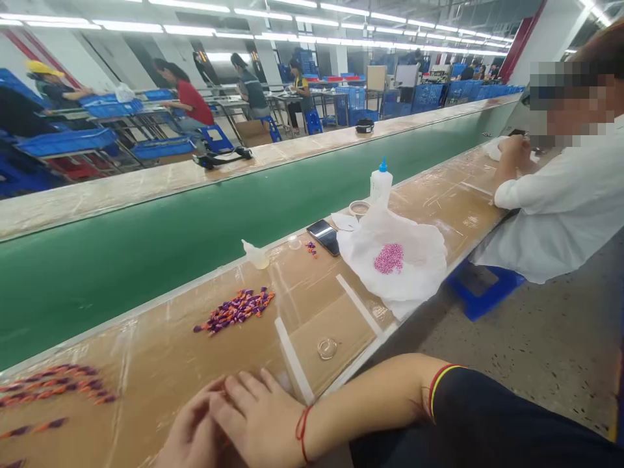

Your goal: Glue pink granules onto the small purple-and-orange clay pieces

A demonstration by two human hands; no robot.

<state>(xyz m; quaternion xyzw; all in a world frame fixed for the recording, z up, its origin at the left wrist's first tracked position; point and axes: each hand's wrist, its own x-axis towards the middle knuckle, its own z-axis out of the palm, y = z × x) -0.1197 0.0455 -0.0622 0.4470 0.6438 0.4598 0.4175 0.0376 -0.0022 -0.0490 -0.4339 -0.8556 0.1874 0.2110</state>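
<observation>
At the near edge of the bench my right hand (260,416), with a red string round its wrist, lies against my left hand (195,426). Both have their fingers curled inward and closed together; whatever they hold is hidden, with only a trace of orange showing between them. Ahead of them is a pile of small purple and orange pieces (236,311). To the left, more such pieces lie in rows (58,383). A coil of thin clear cord (327,349) rests on the cardboard to the right.
A small squeeze bottle (256,255), a phone (324,236), a white bottle with blue cap (381,184) and white paper (419,250) bearing pink beads (389,259) stand along the bench. Beyond runs a green conveyor belt (160,231). A person in white (575,195) sits at right.
</observation>
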